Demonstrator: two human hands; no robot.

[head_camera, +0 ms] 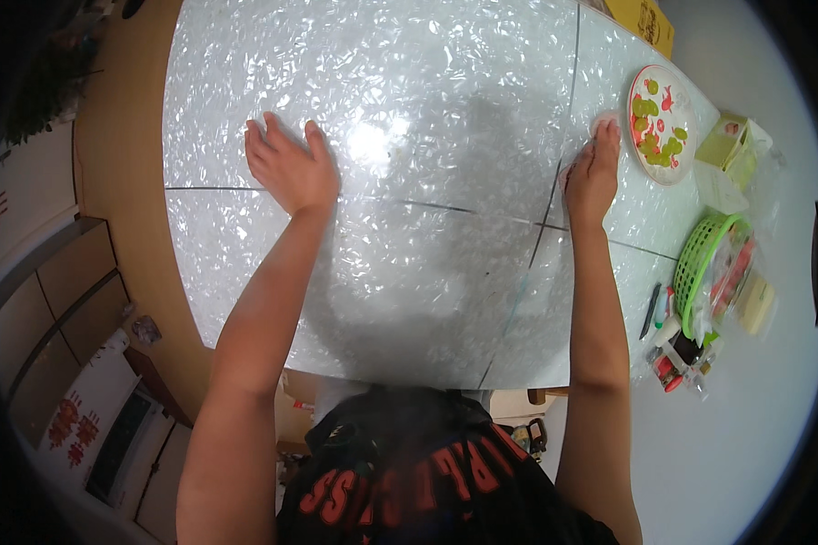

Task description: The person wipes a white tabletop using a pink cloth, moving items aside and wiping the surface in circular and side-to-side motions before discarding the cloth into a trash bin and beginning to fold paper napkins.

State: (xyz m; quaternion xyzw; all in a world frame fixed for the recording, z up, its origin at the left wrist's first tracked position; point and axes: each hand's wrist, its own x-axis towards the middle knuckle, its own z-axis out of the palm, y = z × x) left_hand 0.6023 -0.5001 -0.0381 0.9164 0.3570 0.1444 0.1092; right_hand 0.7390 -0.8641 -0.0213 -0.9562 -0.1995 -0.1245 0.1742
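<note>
My left hand (292,167) rests on the shiny, crinkle-patterned cover of the table (409,272), fingers apart and nothing in them. Farther right, my right hand (593,174) lies over a pale pink cloth (604,118) against the tabletop. Only the cloth's edges show, past the fingertips and at the left side of the palm. Just right of that hand is a white plate (684,102) with a red rim and red fish pattern. Several green grapes (672,146) sit on it.
Along the right side stand an open light-green box (743,153) and a green plastic basket (694,266) holding packages. Near the basket lie a dark pen-like item (649,311) and small packets. A yellow box (644,24) is at the far right corner. Wooden floor (133,102) borders the table's left edge.
</note>
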